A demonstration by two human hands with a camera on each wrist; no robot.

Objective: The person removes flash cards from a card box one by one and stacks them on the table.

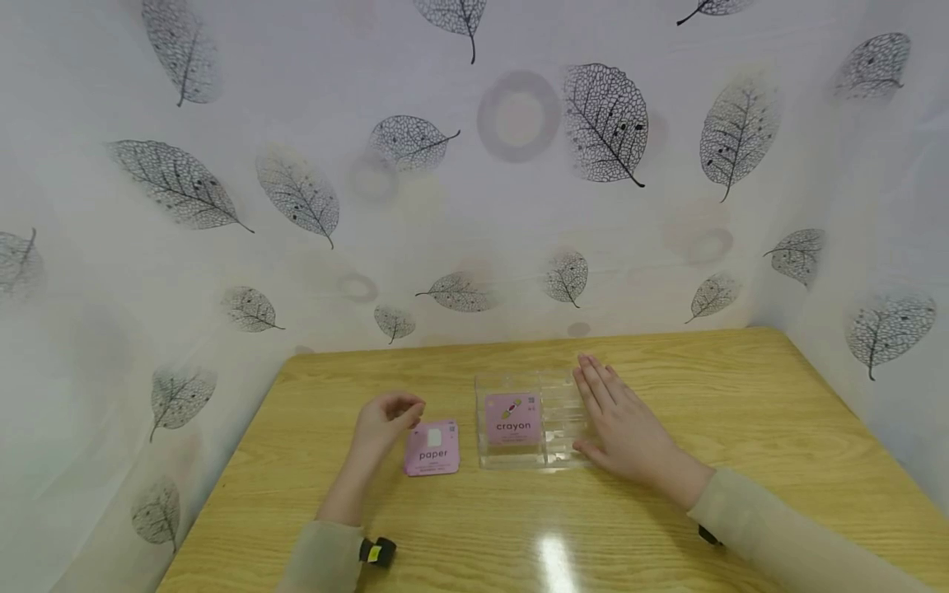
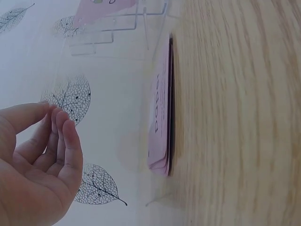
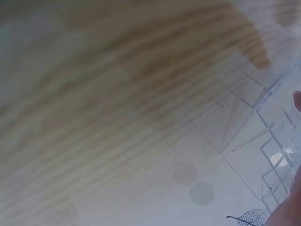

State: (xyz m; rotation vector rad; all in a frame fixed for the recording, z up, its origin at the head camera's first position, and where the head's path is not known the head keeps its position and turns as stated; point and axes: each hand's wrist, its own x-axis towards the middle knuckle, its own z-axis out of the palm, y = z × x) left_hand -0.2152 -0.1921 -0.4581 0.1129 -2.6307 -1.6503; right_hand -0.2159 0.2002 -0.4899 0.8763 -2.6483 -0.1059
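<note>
My left hand (image 1: pixel 387 422) hovers at the upper left of a small stack of pink cards (image 1: pixel 432 463), whose top card reads "paper". Its fingers are loosely bent, thumb close to the fingertips, with nothing visible between them in the left wrist view. That view shows the card stack (image 2: pixel 162 113) edge-on, lying on the table. To the right stands a clear plastic stepped holder (image 1: pixel 511 459). A pink card reading "crayon" (image 1: pixel 513 420) sits in its left section. My right hand (image 1: pixel 619 424) rests with straight fingers along the holder's right side, covering part of it.
The wooden table (image 1: pixel 749 461) stands against a pale leaf-patterned backdrop (image 1: pixel 511 222) that rises behind it and along both sides. A black band device (image 1: pixel 378 552) is on the left wrist. In the right wrist view, blurred wood grain fills most of the picture.
</note>
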